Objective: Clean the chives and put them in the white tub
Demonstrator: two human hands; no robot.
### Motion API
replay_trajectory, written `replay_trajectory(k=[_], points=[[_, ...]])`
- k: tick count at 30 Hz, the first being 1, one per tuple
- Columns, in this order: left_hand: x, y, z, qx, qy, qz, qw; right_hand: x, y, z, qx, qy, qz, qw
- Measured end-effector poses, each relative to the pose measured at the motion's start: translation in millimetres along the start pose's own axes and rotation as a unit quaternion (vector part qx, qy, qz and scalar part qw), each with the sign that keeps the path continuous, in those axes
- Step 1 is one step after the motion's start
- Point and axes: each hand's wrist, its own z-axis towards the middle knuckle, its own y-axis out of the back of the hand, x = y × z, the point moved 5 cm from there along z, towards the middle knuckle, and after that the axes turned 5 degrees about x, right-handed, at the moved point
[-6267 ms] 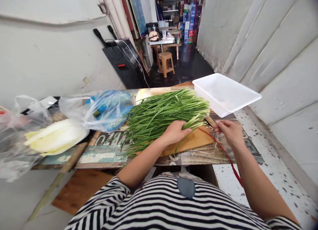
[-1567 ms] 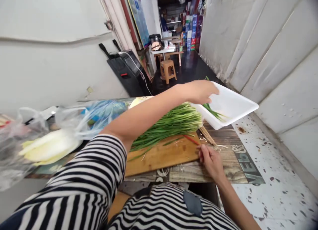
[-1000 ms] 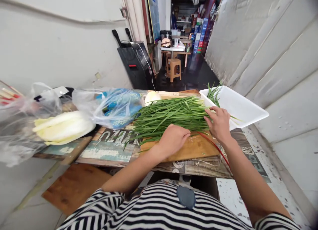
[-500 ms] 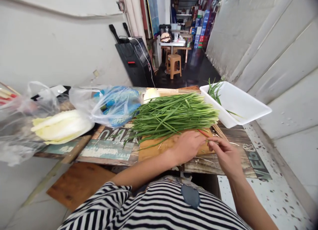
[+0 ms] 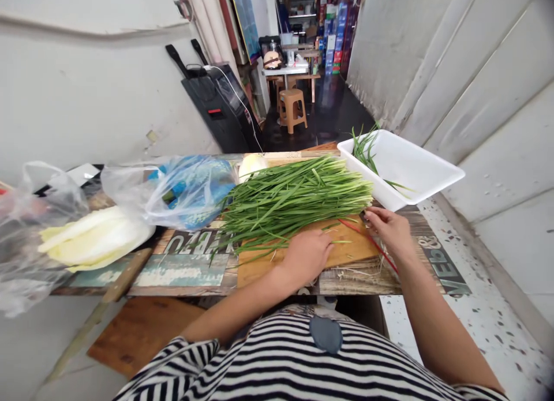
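Observation:
A big heap of garlic chives lies across a wooden cutting board, pale ends to the right. My left hand rests on the board at the heap's near side, fingers curled; a loose green strand pokes out by its fingertips. My right hand pinches at the pale ends on the heap's right, and whatever is between the fingertips is too small to make out. A thin red strip runs from the board to beneath my right hand.
A white plastic tub with a few chives stands at right. Leftward are a blue bundle in a clear bag, a napa cabbage and a wooden handle jutting past the table's front edge. A pale round vegetable sits behind the chives.
My hands have moved apart: the left back toward me and leftward, the right up to the chives' pale ends. More of the red strip now shows. The view has shifted slightly.

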Motion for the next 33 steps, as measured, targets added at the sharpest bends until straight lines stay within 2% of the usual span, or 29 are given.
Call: replay_trajectory(k=[2,4,9,13,15,17,19,22,24,25,26,28,29,31,33], points=[[-3,-2.1,0,0.016,-0.005,-0.008,1.000,-8,-15,5,0.015,-0.073,0.102,0.992],[-3,-4.5,0,0.017,-0.008,-0.015,1.000,-12,-24,12,0.010,-0.118,0.182,0.976],[-1,-5.3,5,-0.022,0.005,-0.017,1.000,-12,-27,16,-0.004,-0.144,0.257,0.956],[-5,6.5,14,-0.107,0.006,0.010,0.994,-8,-23,-13,0.027,-0.142,0.266,0.953],[-10,12.0,20,-0.140,-0.018,0.030,0.990,-6,-20,-32,0.050,-0.130,0.260,0.956],[-17,12.7,28,-0.139,-0.061,0.034,0.988,-7,-16,-47,0.071,-0.118,0.245,0.960],[-21,8.4,37,-0.103,-0.093,0.016,0.990,-10,-11,-55,0.082,-0.102,0.223,0.966],[-21,0.9,48,-0.048,-0.089,-0.022,0.995,-11,-2,-57,0.069,-0.046,0.155,0.984],[-19,-0.8,52,-0.036,-0.066,-0.043,0.996,-4,7,-55,0.029,0.054,0.034,0.998],[-17,-0.8,53,-0.034,-0.056,-0.051,0.997,3,9,-54,0.016,0.123,-0.050,0.991],[-17,-0.7,54,-0.031,-0.049,-0.055,0.997,11,8,-54,0.014,0.197,-0.137,0.971],[-16,-0.4,55,-0.023,-0.047,-0.051,0.997,21,-1,-56,0.050,0.314,-0.273,0.908],[-17,-0.2,54,-0.020,-0.048,-0.046,0.998,23,-6,-55,0.076,0.347,-0.310,0.882],[-16,0.0,53,-0.014,-0.046,-0.040,0.998,23,-14,-53,0.119,0.369,-0.332,0.860],[-15,-0.1,52,-0.006,-0.040,-0.041,0.998,21,-19,-50,0.141,0.349,-0.303,0.875]])
